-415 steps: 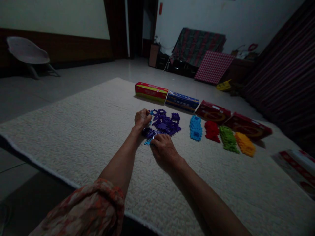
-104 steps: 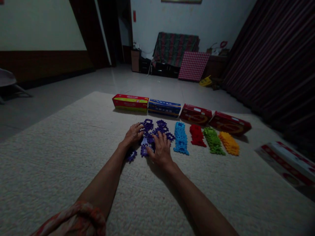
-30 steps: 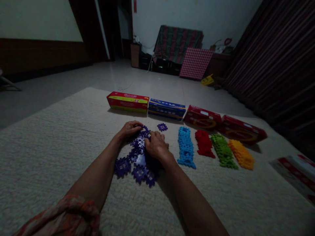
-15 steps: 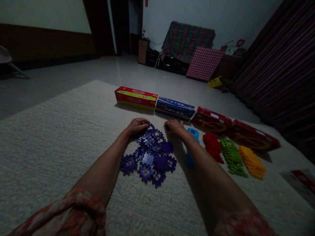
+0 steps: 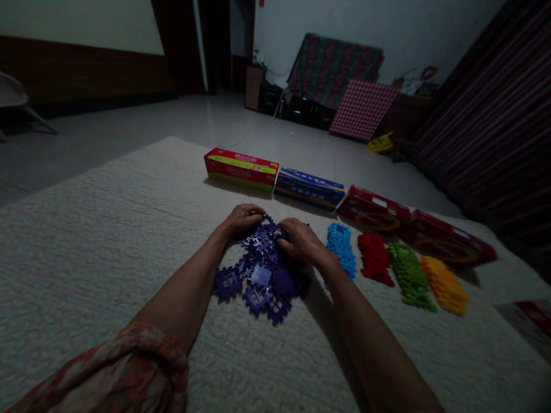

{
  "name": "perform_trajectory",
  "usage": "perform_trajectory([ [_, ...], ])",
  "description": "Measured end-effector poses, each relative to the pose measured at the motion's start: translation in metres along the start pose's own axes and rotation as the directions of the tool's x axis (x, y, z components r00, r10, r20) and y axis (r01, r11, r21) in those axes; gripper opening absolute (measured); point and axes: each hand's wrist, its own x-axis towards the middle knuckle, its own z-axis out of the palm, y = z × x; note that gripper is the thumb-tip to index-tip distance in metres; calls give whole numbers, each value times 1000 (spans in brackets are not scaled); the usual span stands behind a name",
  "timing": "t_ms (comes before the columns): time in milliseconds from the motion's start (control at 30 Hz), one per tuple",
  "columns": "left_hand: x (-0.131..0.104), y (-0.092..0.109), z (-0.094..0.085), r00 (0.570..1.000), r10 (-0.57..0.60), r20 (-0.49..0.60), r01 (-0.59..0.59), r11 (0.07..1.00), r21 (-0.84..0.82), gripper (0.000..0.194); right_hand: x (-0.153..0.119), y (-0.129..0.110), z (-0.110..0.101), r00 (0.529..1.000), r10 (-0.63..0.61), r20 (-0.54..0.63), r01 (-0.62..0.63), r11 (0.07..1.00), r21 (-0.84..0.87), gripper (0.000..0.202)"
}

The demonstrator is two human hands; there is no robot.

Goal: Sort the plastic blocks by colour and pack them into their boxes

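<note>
Here, the left hand (image 5: 243, 219) and right hand (image 5: 300, 239) curl, apart, against the purple pieces (image 5: 261, 275); whether either grips is unclear. Uneven pushing could scatter the loose overlap.

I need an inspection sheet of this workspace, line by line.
Surface: textured pale mat on floor.
Pieces: purple pieces in an overlapping pile; blue row, red row, green row and yellow row to its right.
Clutter: four boxes lined up beyond the pieces; package far right.
Hands: left hand at the pile's far-left edge; right hand over its right side; grips unclear.
Cables: pale cord near the dark cabinet.
Surroundings: chair left, curtain right.
</note>
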Motion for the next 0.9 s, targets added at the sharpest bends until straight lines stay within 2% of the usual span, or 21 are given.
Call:
perform_trajectory([
  [200,0,-1,-1,1000,-13,16,13,1000,6,28,4,-20,22,990,119,-70,-119,993,-1,36],
  [400,0,-2,-5,995,-98,10,99,985,-143,44,1,-21,28,985,116,-130,-119,993,-14,24],
  [600,-1,1,-4,990,-141,-30,133,973,-186,44,5,-14,27,970,118,-214,-93,988,123,28],
  [667,-2,2,-4,991,-130,-22,124,973,-194,44,5,-13,25,960,134,-245,-84,975,206,37],
  [767,-4,3,-4,993,-116,-15,110,972,-208,44,4,-14,22,963,162,-213,-96,951,293,53],
  [900,-5,3,-3,992,-125,-9,121,974,-192,44,1,-14,22,982,103,-158,-52,954,297,58],
])
